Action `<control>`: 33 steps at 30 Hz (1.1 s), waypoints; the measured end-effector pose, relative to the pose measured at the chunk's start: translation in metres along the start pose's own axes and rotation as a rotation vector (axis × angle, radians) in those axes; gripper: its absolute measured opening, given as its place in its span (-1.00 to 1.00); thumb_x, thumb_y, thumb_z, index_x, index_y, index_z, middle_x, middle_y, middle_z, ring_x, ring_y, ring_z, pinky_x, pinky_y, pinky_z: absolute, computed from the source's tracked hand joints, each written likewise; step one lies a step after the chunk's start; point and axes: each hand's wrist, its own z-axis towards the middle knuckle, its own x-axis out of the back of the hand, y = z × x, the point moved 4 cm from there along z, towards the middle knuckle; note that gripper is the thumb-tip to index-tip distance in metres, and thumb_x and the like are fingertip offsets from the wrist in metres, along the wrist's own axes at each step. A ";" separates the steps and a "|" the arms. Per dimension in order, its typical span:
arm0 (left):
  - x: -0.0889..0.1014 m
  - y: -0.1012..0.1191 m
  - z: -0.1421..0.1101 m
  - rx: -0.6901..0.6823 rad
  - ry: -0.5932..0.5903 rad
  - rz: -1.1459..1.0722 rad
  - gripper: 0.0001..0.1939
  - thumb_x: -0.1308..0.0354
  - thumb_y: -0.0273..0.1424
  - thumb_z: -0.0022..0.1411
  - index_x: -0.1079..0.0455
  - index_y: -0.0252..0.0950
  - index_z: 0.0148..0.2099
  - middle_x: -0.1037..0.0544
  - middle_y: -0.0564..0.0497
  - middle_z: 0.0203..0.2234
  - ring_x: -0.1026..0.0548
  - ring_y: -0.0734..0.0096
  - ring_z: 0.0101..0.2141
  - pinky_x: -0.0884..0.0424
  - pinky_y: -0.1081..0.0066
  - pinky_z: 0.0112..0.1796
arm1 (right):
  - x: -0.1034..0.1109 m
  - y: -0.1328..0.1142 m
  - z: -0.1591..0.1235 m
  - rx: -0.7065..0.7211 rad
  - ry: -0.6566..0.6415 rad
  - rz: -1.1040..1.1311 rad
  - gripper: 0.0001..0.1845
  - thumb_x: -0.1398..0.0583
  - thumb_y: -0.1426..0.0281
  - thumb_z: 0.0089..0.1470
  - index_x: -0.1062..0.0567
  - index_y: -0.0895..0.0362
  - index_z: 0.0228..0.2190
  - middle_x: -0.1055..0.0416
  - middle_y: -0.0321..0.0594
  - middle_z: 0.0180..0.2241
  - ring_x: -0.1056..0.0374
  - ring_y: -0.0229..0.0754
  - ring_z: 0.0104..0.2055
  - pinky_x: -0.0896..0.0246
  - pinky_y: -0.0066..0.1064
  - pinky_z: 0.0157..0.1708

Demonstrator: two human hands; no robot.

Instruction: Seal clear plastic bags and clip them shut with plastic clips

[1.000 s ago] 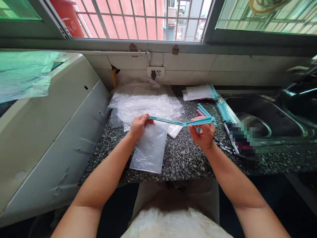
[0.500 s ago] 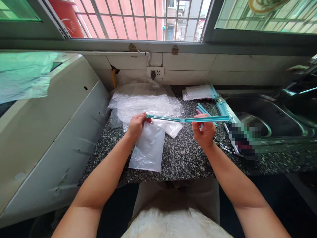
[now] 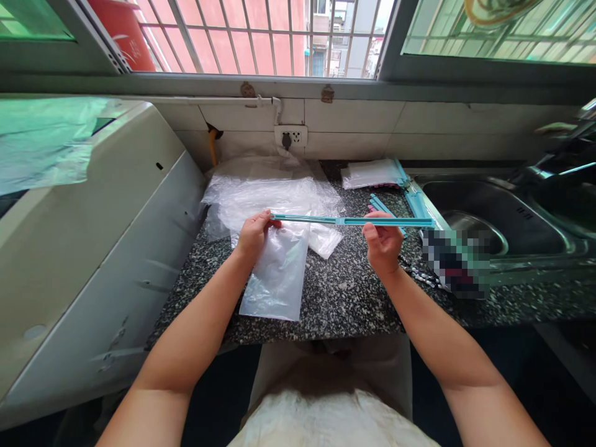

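A long turquoise bag sealing clip [image 3: 307,219], unfolded almost straight at its hinge, stretches level between my two hands. My left hand [image 3: 255,234] pinches its left end, fingers closed. A clear plastic bag [image 3: 274,282] hangs down beside that hand, its top edge under the clip's left half. The clip's right half lies in the fingers of my right hand [image 3: 384,242], thumb in front and fingertips behind. Just behind the right hand, several turquoise clips [image 3: 379,203] and a pink one rest on the counter, partly hidden.
Loose clear plastic bags [image 3: 274,186] spread over the speckled counter [image 3: 344,292]. A stack of bags with turquoise clips [image 3: 375,172] sits near the wall. More turquoise clips [image 3: 416,205] lie by the sink [image 3: 493,192]. A blurred-out object [image 3: 459,264] is at the sink's near corner. A pale appliance [image 3: 139,186] stands left.
The clip's right half has swung outward to the right, so the clip is now nearly straight. Both hands keep hold; the bag has shifted slightly left.
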 end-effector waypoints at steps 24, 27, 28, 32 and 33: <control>0.001 -0.004 0.002 -0.024 -0.010 0.031 -0.57 0.04 -0.43 0.20 -0.34 -0.34 -0.69 -0.38 0.04 -0.73 -0.31 0.49 -0.63 -0.27 0.46 -0.42 | -0.004 0.010 -0.003 -0.158 -0.004 0.172 -0.83 -0.17 0.26 0.02 -0.41 0.09 -0.35 -0.36 -0.30 -0.42 -0.26 -0.34 -0.50 -0.24 -0.44 -0.50; 0.000 -0.004 0.001 -0.031 -0.018 0.044 -0.59 0.01 -0.38 0.20 -0.34 -0.34 -0.67 -0.40 0.04 -0.73 -0.30 0.50 -0.64 -0.24 0.47 -0.47 | -0.005 0.006 -0.001 -0.147 -0.034 0.141 -0.81 -0.18 0.24 0.01 -0.40 0.09 -0.36 -0.37 -0.30 -0.41 -0.27 -0.34 -0.50 -0.25 -0.45 -0.49; 0.000 -0.004 0.000 -0.033 -0.020 0.043 -0.59 0.00 -0.36 0.20 -0.33 -0.34 -0.67 -0.40 0.03 -0.73 -0.30 0.50 -0.64 -0.24 0.47 -0.48 | -0.006 0.005 -0.001 -0.145 -0.049 0.126 -0.80 -0.19 0.24 0.00 -0.40 0.10 -0.35 -0.37 -0.29 -0.40 -0.27 -0.34 -0.49 -0.26 -0.45 -0.49; -0.002 -0.002 -0.002 -0.026 -0.024 0.035 -0.60 -0.02 -0.30 0.18 -0.31 -0.33 -0.66 -0.41 0.03 -0.74 -0.33 0.49 -0.64 -0.25 0.46 -0.49 | -0.009 0.005 -0.001 -0.148 -0.119 0.079 -0.75 -0.22 0.21 -0.03 -0.39 0.09 -0.32 -0.37 -0.27 -0.38 -0.28 -0.32 -0.47 -0.27 -0.45 -0.50; -0.002 -0.002 -0.003 -0.025 -0.031 0.040 -0.59 -0.03 -0.29 0.18 -0.31 -0.33 -0.66 -0.41 0.02 -0.74 -0.33 0.49 -0.64 -0.25 0.46 -0.49 | -0.010 0.005 -0.002 -0.152 -0.141 0.072 -0.74 -0.23 0.21 -0.04 -0.39 0.09 -0.31 -0.37 -0.27 -0.38 -0.28 -0.32 -0.48 -0.27 -0.45 -0.50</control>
